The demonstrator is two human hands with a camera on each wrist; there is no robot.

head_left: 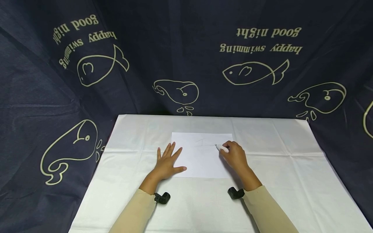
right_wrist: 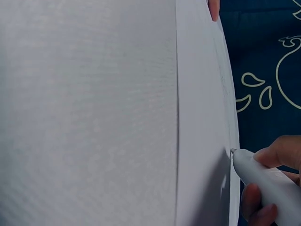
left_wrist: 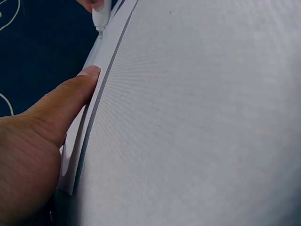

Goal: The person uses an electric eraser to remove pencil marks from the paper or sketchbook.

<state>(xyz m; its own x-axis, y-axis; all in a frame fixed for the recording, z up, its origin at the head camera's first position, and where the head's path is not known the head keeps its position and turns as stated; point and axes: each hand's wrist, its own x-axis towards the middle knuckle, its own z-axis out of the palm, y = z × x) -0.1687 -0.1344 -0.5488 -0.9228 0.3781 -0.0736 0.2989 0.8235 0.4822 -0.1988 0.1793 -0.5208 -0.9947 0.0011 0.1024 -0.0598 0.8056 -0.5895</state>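
A sheet of white paper (head_left: 201, 161) lies on the white cloth, with faint grey lines near its far edge. My left hand (head_left: 165, 165) rests with spread fingers over the paper's left edge. In the left wrist view its thumb (left_wrist: 70, 96) lies along the paper's near edge. My right hand (head_left: 235, 157) pinches a thick white pen-shaped tool (right_wrist: 268, 181) between thumb and fingers. The tool's narrow metallic tip points left, right at the paper surface, by the end of a faint line. Its rear part is hidden in the hand.
A white cloth (head_left: 276, 181) with fold creases covers the table. Behind and beside it hangs a dark blue fabric (head_left: 186, 48) printed with fish, whales and lettering. Black wrist cameras (head_left: 162, 198) sit on both wrists, at the ends of the beige sleeves (head_left: 135, 213).
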